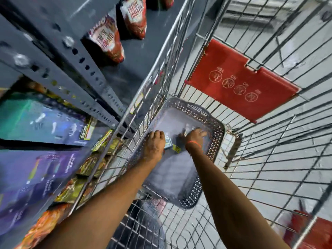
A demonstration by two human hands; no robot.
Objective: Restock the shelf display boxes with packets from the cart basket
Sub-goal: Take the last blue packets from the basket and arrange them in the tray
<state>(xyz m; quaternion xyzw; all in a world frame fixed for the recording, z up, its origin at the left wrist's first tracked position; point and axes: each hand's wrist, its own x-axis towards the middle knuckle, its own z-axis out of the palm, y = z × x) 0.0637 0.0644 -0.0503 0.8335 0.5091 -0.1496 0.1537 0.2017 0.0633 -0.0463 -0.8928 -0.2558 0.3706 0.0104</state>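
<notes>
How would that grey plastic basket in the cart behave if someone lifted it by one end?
The grey basket would probably feel light: its walls are perforated lattice and it looks nearly empty, with only a few small packets by the left hand and right hand. The thin plastic might flex slightly. The packets would likely slide along its smooth floor.

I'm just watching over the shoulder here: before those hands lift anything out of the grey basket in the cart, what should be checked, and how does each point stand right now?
1. Left hand has packets in its grip: ok, fingers closed on a small bundle.
2. Right hand has a packet: cannot tell, it lies spread on the basket floor, blurred.
3. Grey basket seated inside the cart: ok.
4. More packets left in the basket: cannot tell, the floor looks mostly bare.
5. Room in the shelf display boxes: cannot tell, too blurred.
</notes>
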